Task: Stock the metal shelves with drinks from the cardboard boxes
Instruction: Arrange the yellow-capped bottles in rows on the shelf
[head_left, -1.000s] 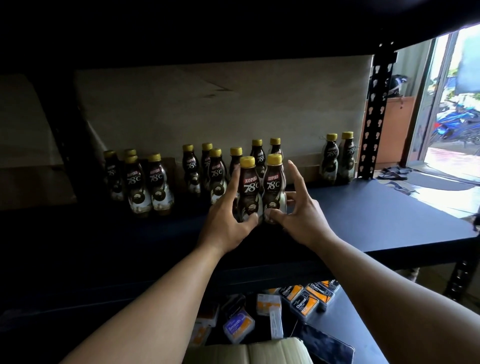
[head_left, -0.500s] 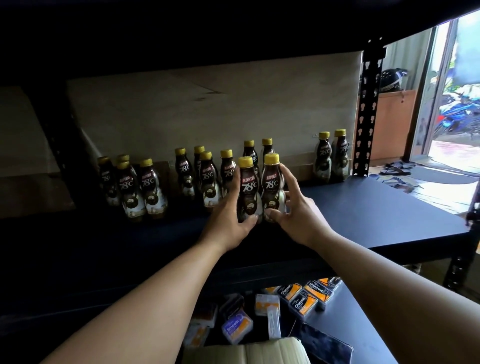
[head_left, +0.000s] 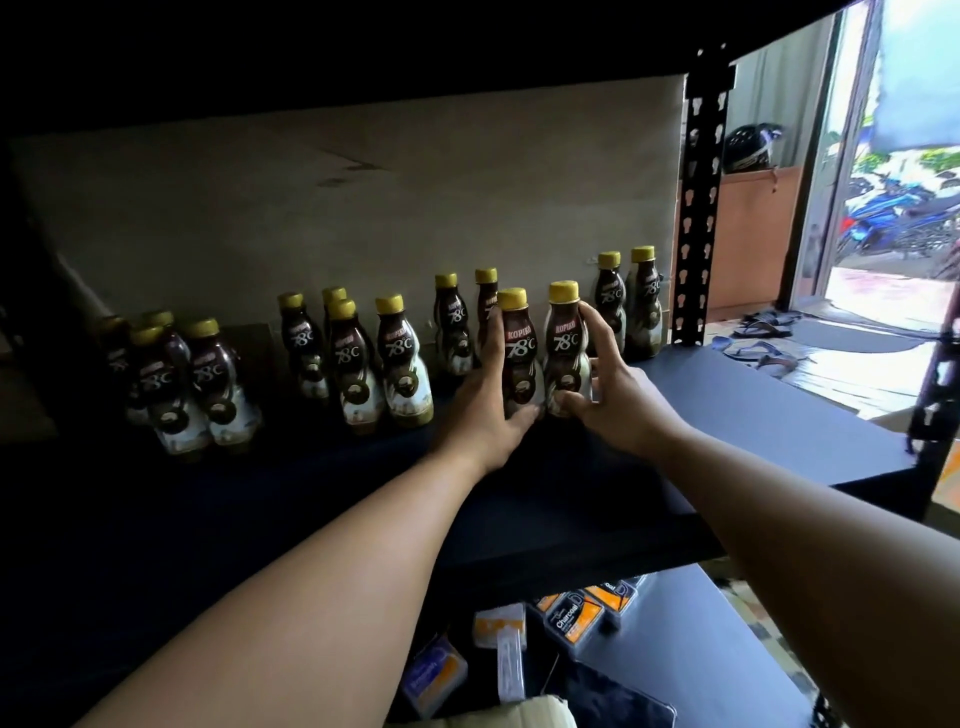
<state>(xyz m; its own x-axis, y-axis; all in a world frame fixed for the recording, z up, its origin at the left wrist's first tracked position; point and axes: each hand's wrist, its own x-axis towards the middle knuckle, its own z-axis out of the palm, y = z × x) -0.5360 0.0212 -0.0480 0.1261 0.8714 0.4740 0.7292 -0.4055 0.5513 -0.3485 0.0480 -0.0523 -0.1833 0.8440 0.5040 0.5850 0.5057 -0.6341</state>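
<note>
Dark brown bottles (head_left: 519, 358) with yellow caps (head_left: 512, 298).

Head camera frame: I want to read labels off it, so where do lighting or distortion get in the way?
In the head view the doorway is blown out white, while the leftmost bottles sink into shadow; labels on the two front bottles, held by the left hand and right hand, read clearly; wide-angle distortion slightly bows the shelf upright.
</note>
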